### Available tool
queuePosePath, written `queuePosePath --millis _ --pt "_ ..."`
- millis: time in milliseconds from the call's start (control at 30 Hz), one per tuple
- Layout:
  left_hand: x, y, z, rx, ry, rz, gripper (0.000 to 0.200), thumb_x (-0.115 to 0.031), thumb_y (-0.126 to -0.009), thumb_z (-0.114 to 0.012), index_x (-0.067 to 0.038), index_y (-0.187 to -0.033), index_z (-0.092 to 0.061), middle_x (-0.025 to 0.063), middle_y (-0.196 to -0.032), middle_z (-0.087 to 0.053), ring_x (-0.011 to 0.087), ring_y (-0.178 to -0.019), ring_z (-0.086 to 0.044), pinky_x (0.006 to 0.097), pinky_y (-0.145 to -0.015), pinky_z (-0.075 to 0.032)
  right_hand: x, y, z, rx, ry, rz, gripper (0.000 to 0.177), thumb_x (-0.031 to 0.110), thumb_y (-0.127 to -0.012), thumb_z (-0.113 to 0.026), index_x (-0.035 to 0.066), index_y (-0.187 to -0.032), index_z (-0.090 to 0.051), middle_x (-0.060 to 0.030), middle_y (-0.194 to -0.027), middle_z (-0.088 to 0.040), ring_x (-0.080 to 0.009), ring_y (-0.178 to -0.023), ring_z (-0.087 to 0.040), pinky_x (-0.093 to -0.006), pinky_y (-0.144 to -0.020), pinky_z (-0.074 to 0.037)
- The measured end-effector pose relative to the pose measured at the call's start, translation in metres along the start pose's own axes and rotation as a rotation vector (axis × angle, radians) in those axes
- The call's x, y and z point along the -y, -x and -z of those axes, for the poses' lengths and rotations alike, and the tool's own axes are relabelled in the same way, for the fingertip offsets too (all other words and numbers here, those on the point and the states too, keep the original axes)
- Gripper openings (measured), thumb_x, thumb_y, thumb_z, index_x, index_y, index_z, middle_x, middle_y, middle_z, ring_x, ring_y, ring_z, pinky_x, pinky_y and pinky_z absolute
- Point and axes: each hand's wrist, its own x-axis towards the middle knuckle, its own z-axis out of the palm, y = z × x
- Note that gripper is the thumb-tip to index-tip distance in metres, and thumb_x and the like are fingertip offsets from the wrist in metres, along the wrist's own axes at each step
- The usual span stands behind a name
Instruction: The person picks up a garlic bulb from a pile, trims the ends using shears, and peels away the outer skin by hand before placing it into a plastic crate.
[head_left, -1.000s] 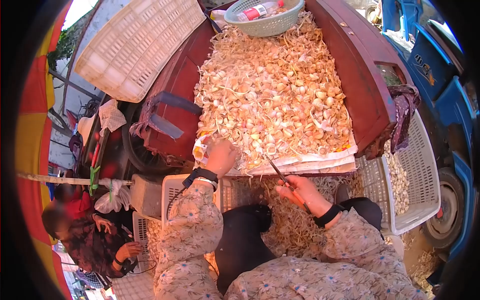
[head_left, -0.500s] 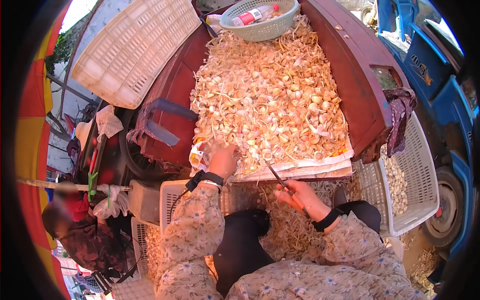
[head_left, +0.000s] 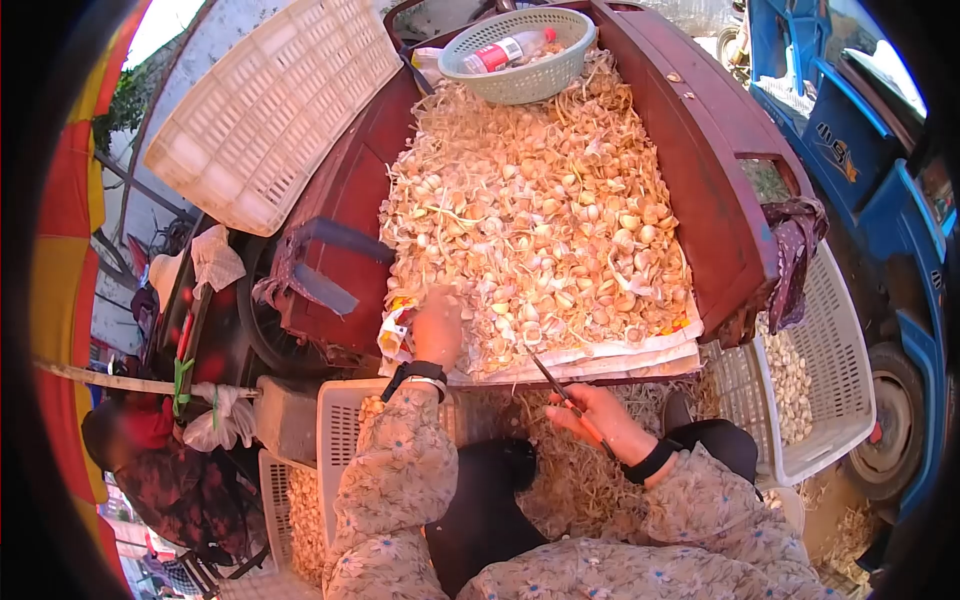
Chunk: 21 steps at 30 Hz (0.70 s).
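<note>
The left hand is at the near left edge of a garlic heap on a red cart, apparently picking among cloves; whether its blurred fingers grip any is unclear. Near right, the right hand grips a slim pointed tool. Lifting one clove would call for a narrow pinch.

A plastic bottle w/ a red label lies in the pale green basket at top ctr., and a big white crate sits tilted at upper L. Far R is a blue vehicle w/ a dark tire; far L, red & yellow cloth. Lower L, a person in dark patterned clothes is near a wooden pole, a plastic bag & a grayish block.
</note>
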Motion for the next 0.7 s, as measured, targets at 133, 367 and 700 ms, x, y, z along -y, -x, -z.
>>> queuePosePath --millis 133,367,700 --pt "-0.01 -0.006 0.01 -0.062 0.138 0.109 0.044 -0.006 -0.075 -0.062 -0.006 -0.118 -0.052 0.0103 -0.08 -0.062 0.0196 -0.073 -0.059 0.03 -0.069 -0.046 -0.003 -0.002 0.002 0.069 0.047 -0.07 0.031 0.023 -0.082 -0.065 -0.001 -0.097 -0.054 0.0007 -0.073 -0.056 -0.006 -0.066 -0.051 -0.0207 -0.059 -0.042" --pt "0.004 -0.003 -0.006 0.109 -0.014 -0.148 0.033 -0.009 -0.075 -0.062 -0.005 -0.108 -0.058 0.0168 -0.087 -0.063 0.0304 -0.083 -0.061 0.0368 -0.073 -0.047 -0.004 -0.001 0.003 0.072 0.046 -0.03 0.03 0.023 -0.082 -0.065 -0.001 -0.096 -0.054 0.0004 -0.073 -0.055 -0.0056 -0.065 -0.049 -0.0208 -0.058 -0.041" --pt "-0.022 -0.012 -0.01 0.083 -0.107 -0.016 0.023 -0.012 -0.078 -0.06 -0.003 -0.098 -0.061 0.0189 -0.082 -0.063 0.0321 -0.078 -0.061 0.0373 -0.069 -0.047 0.012 0.003 0.002 0.017 -0.034 -0.051 0.03 0.027 -0.079 -0.068 0.0 -0.083 -0.055 -0.0023 -0.067 -0.053 -0.0098 -0.062 -0.048 -0.0255 -0.057 -0.041"
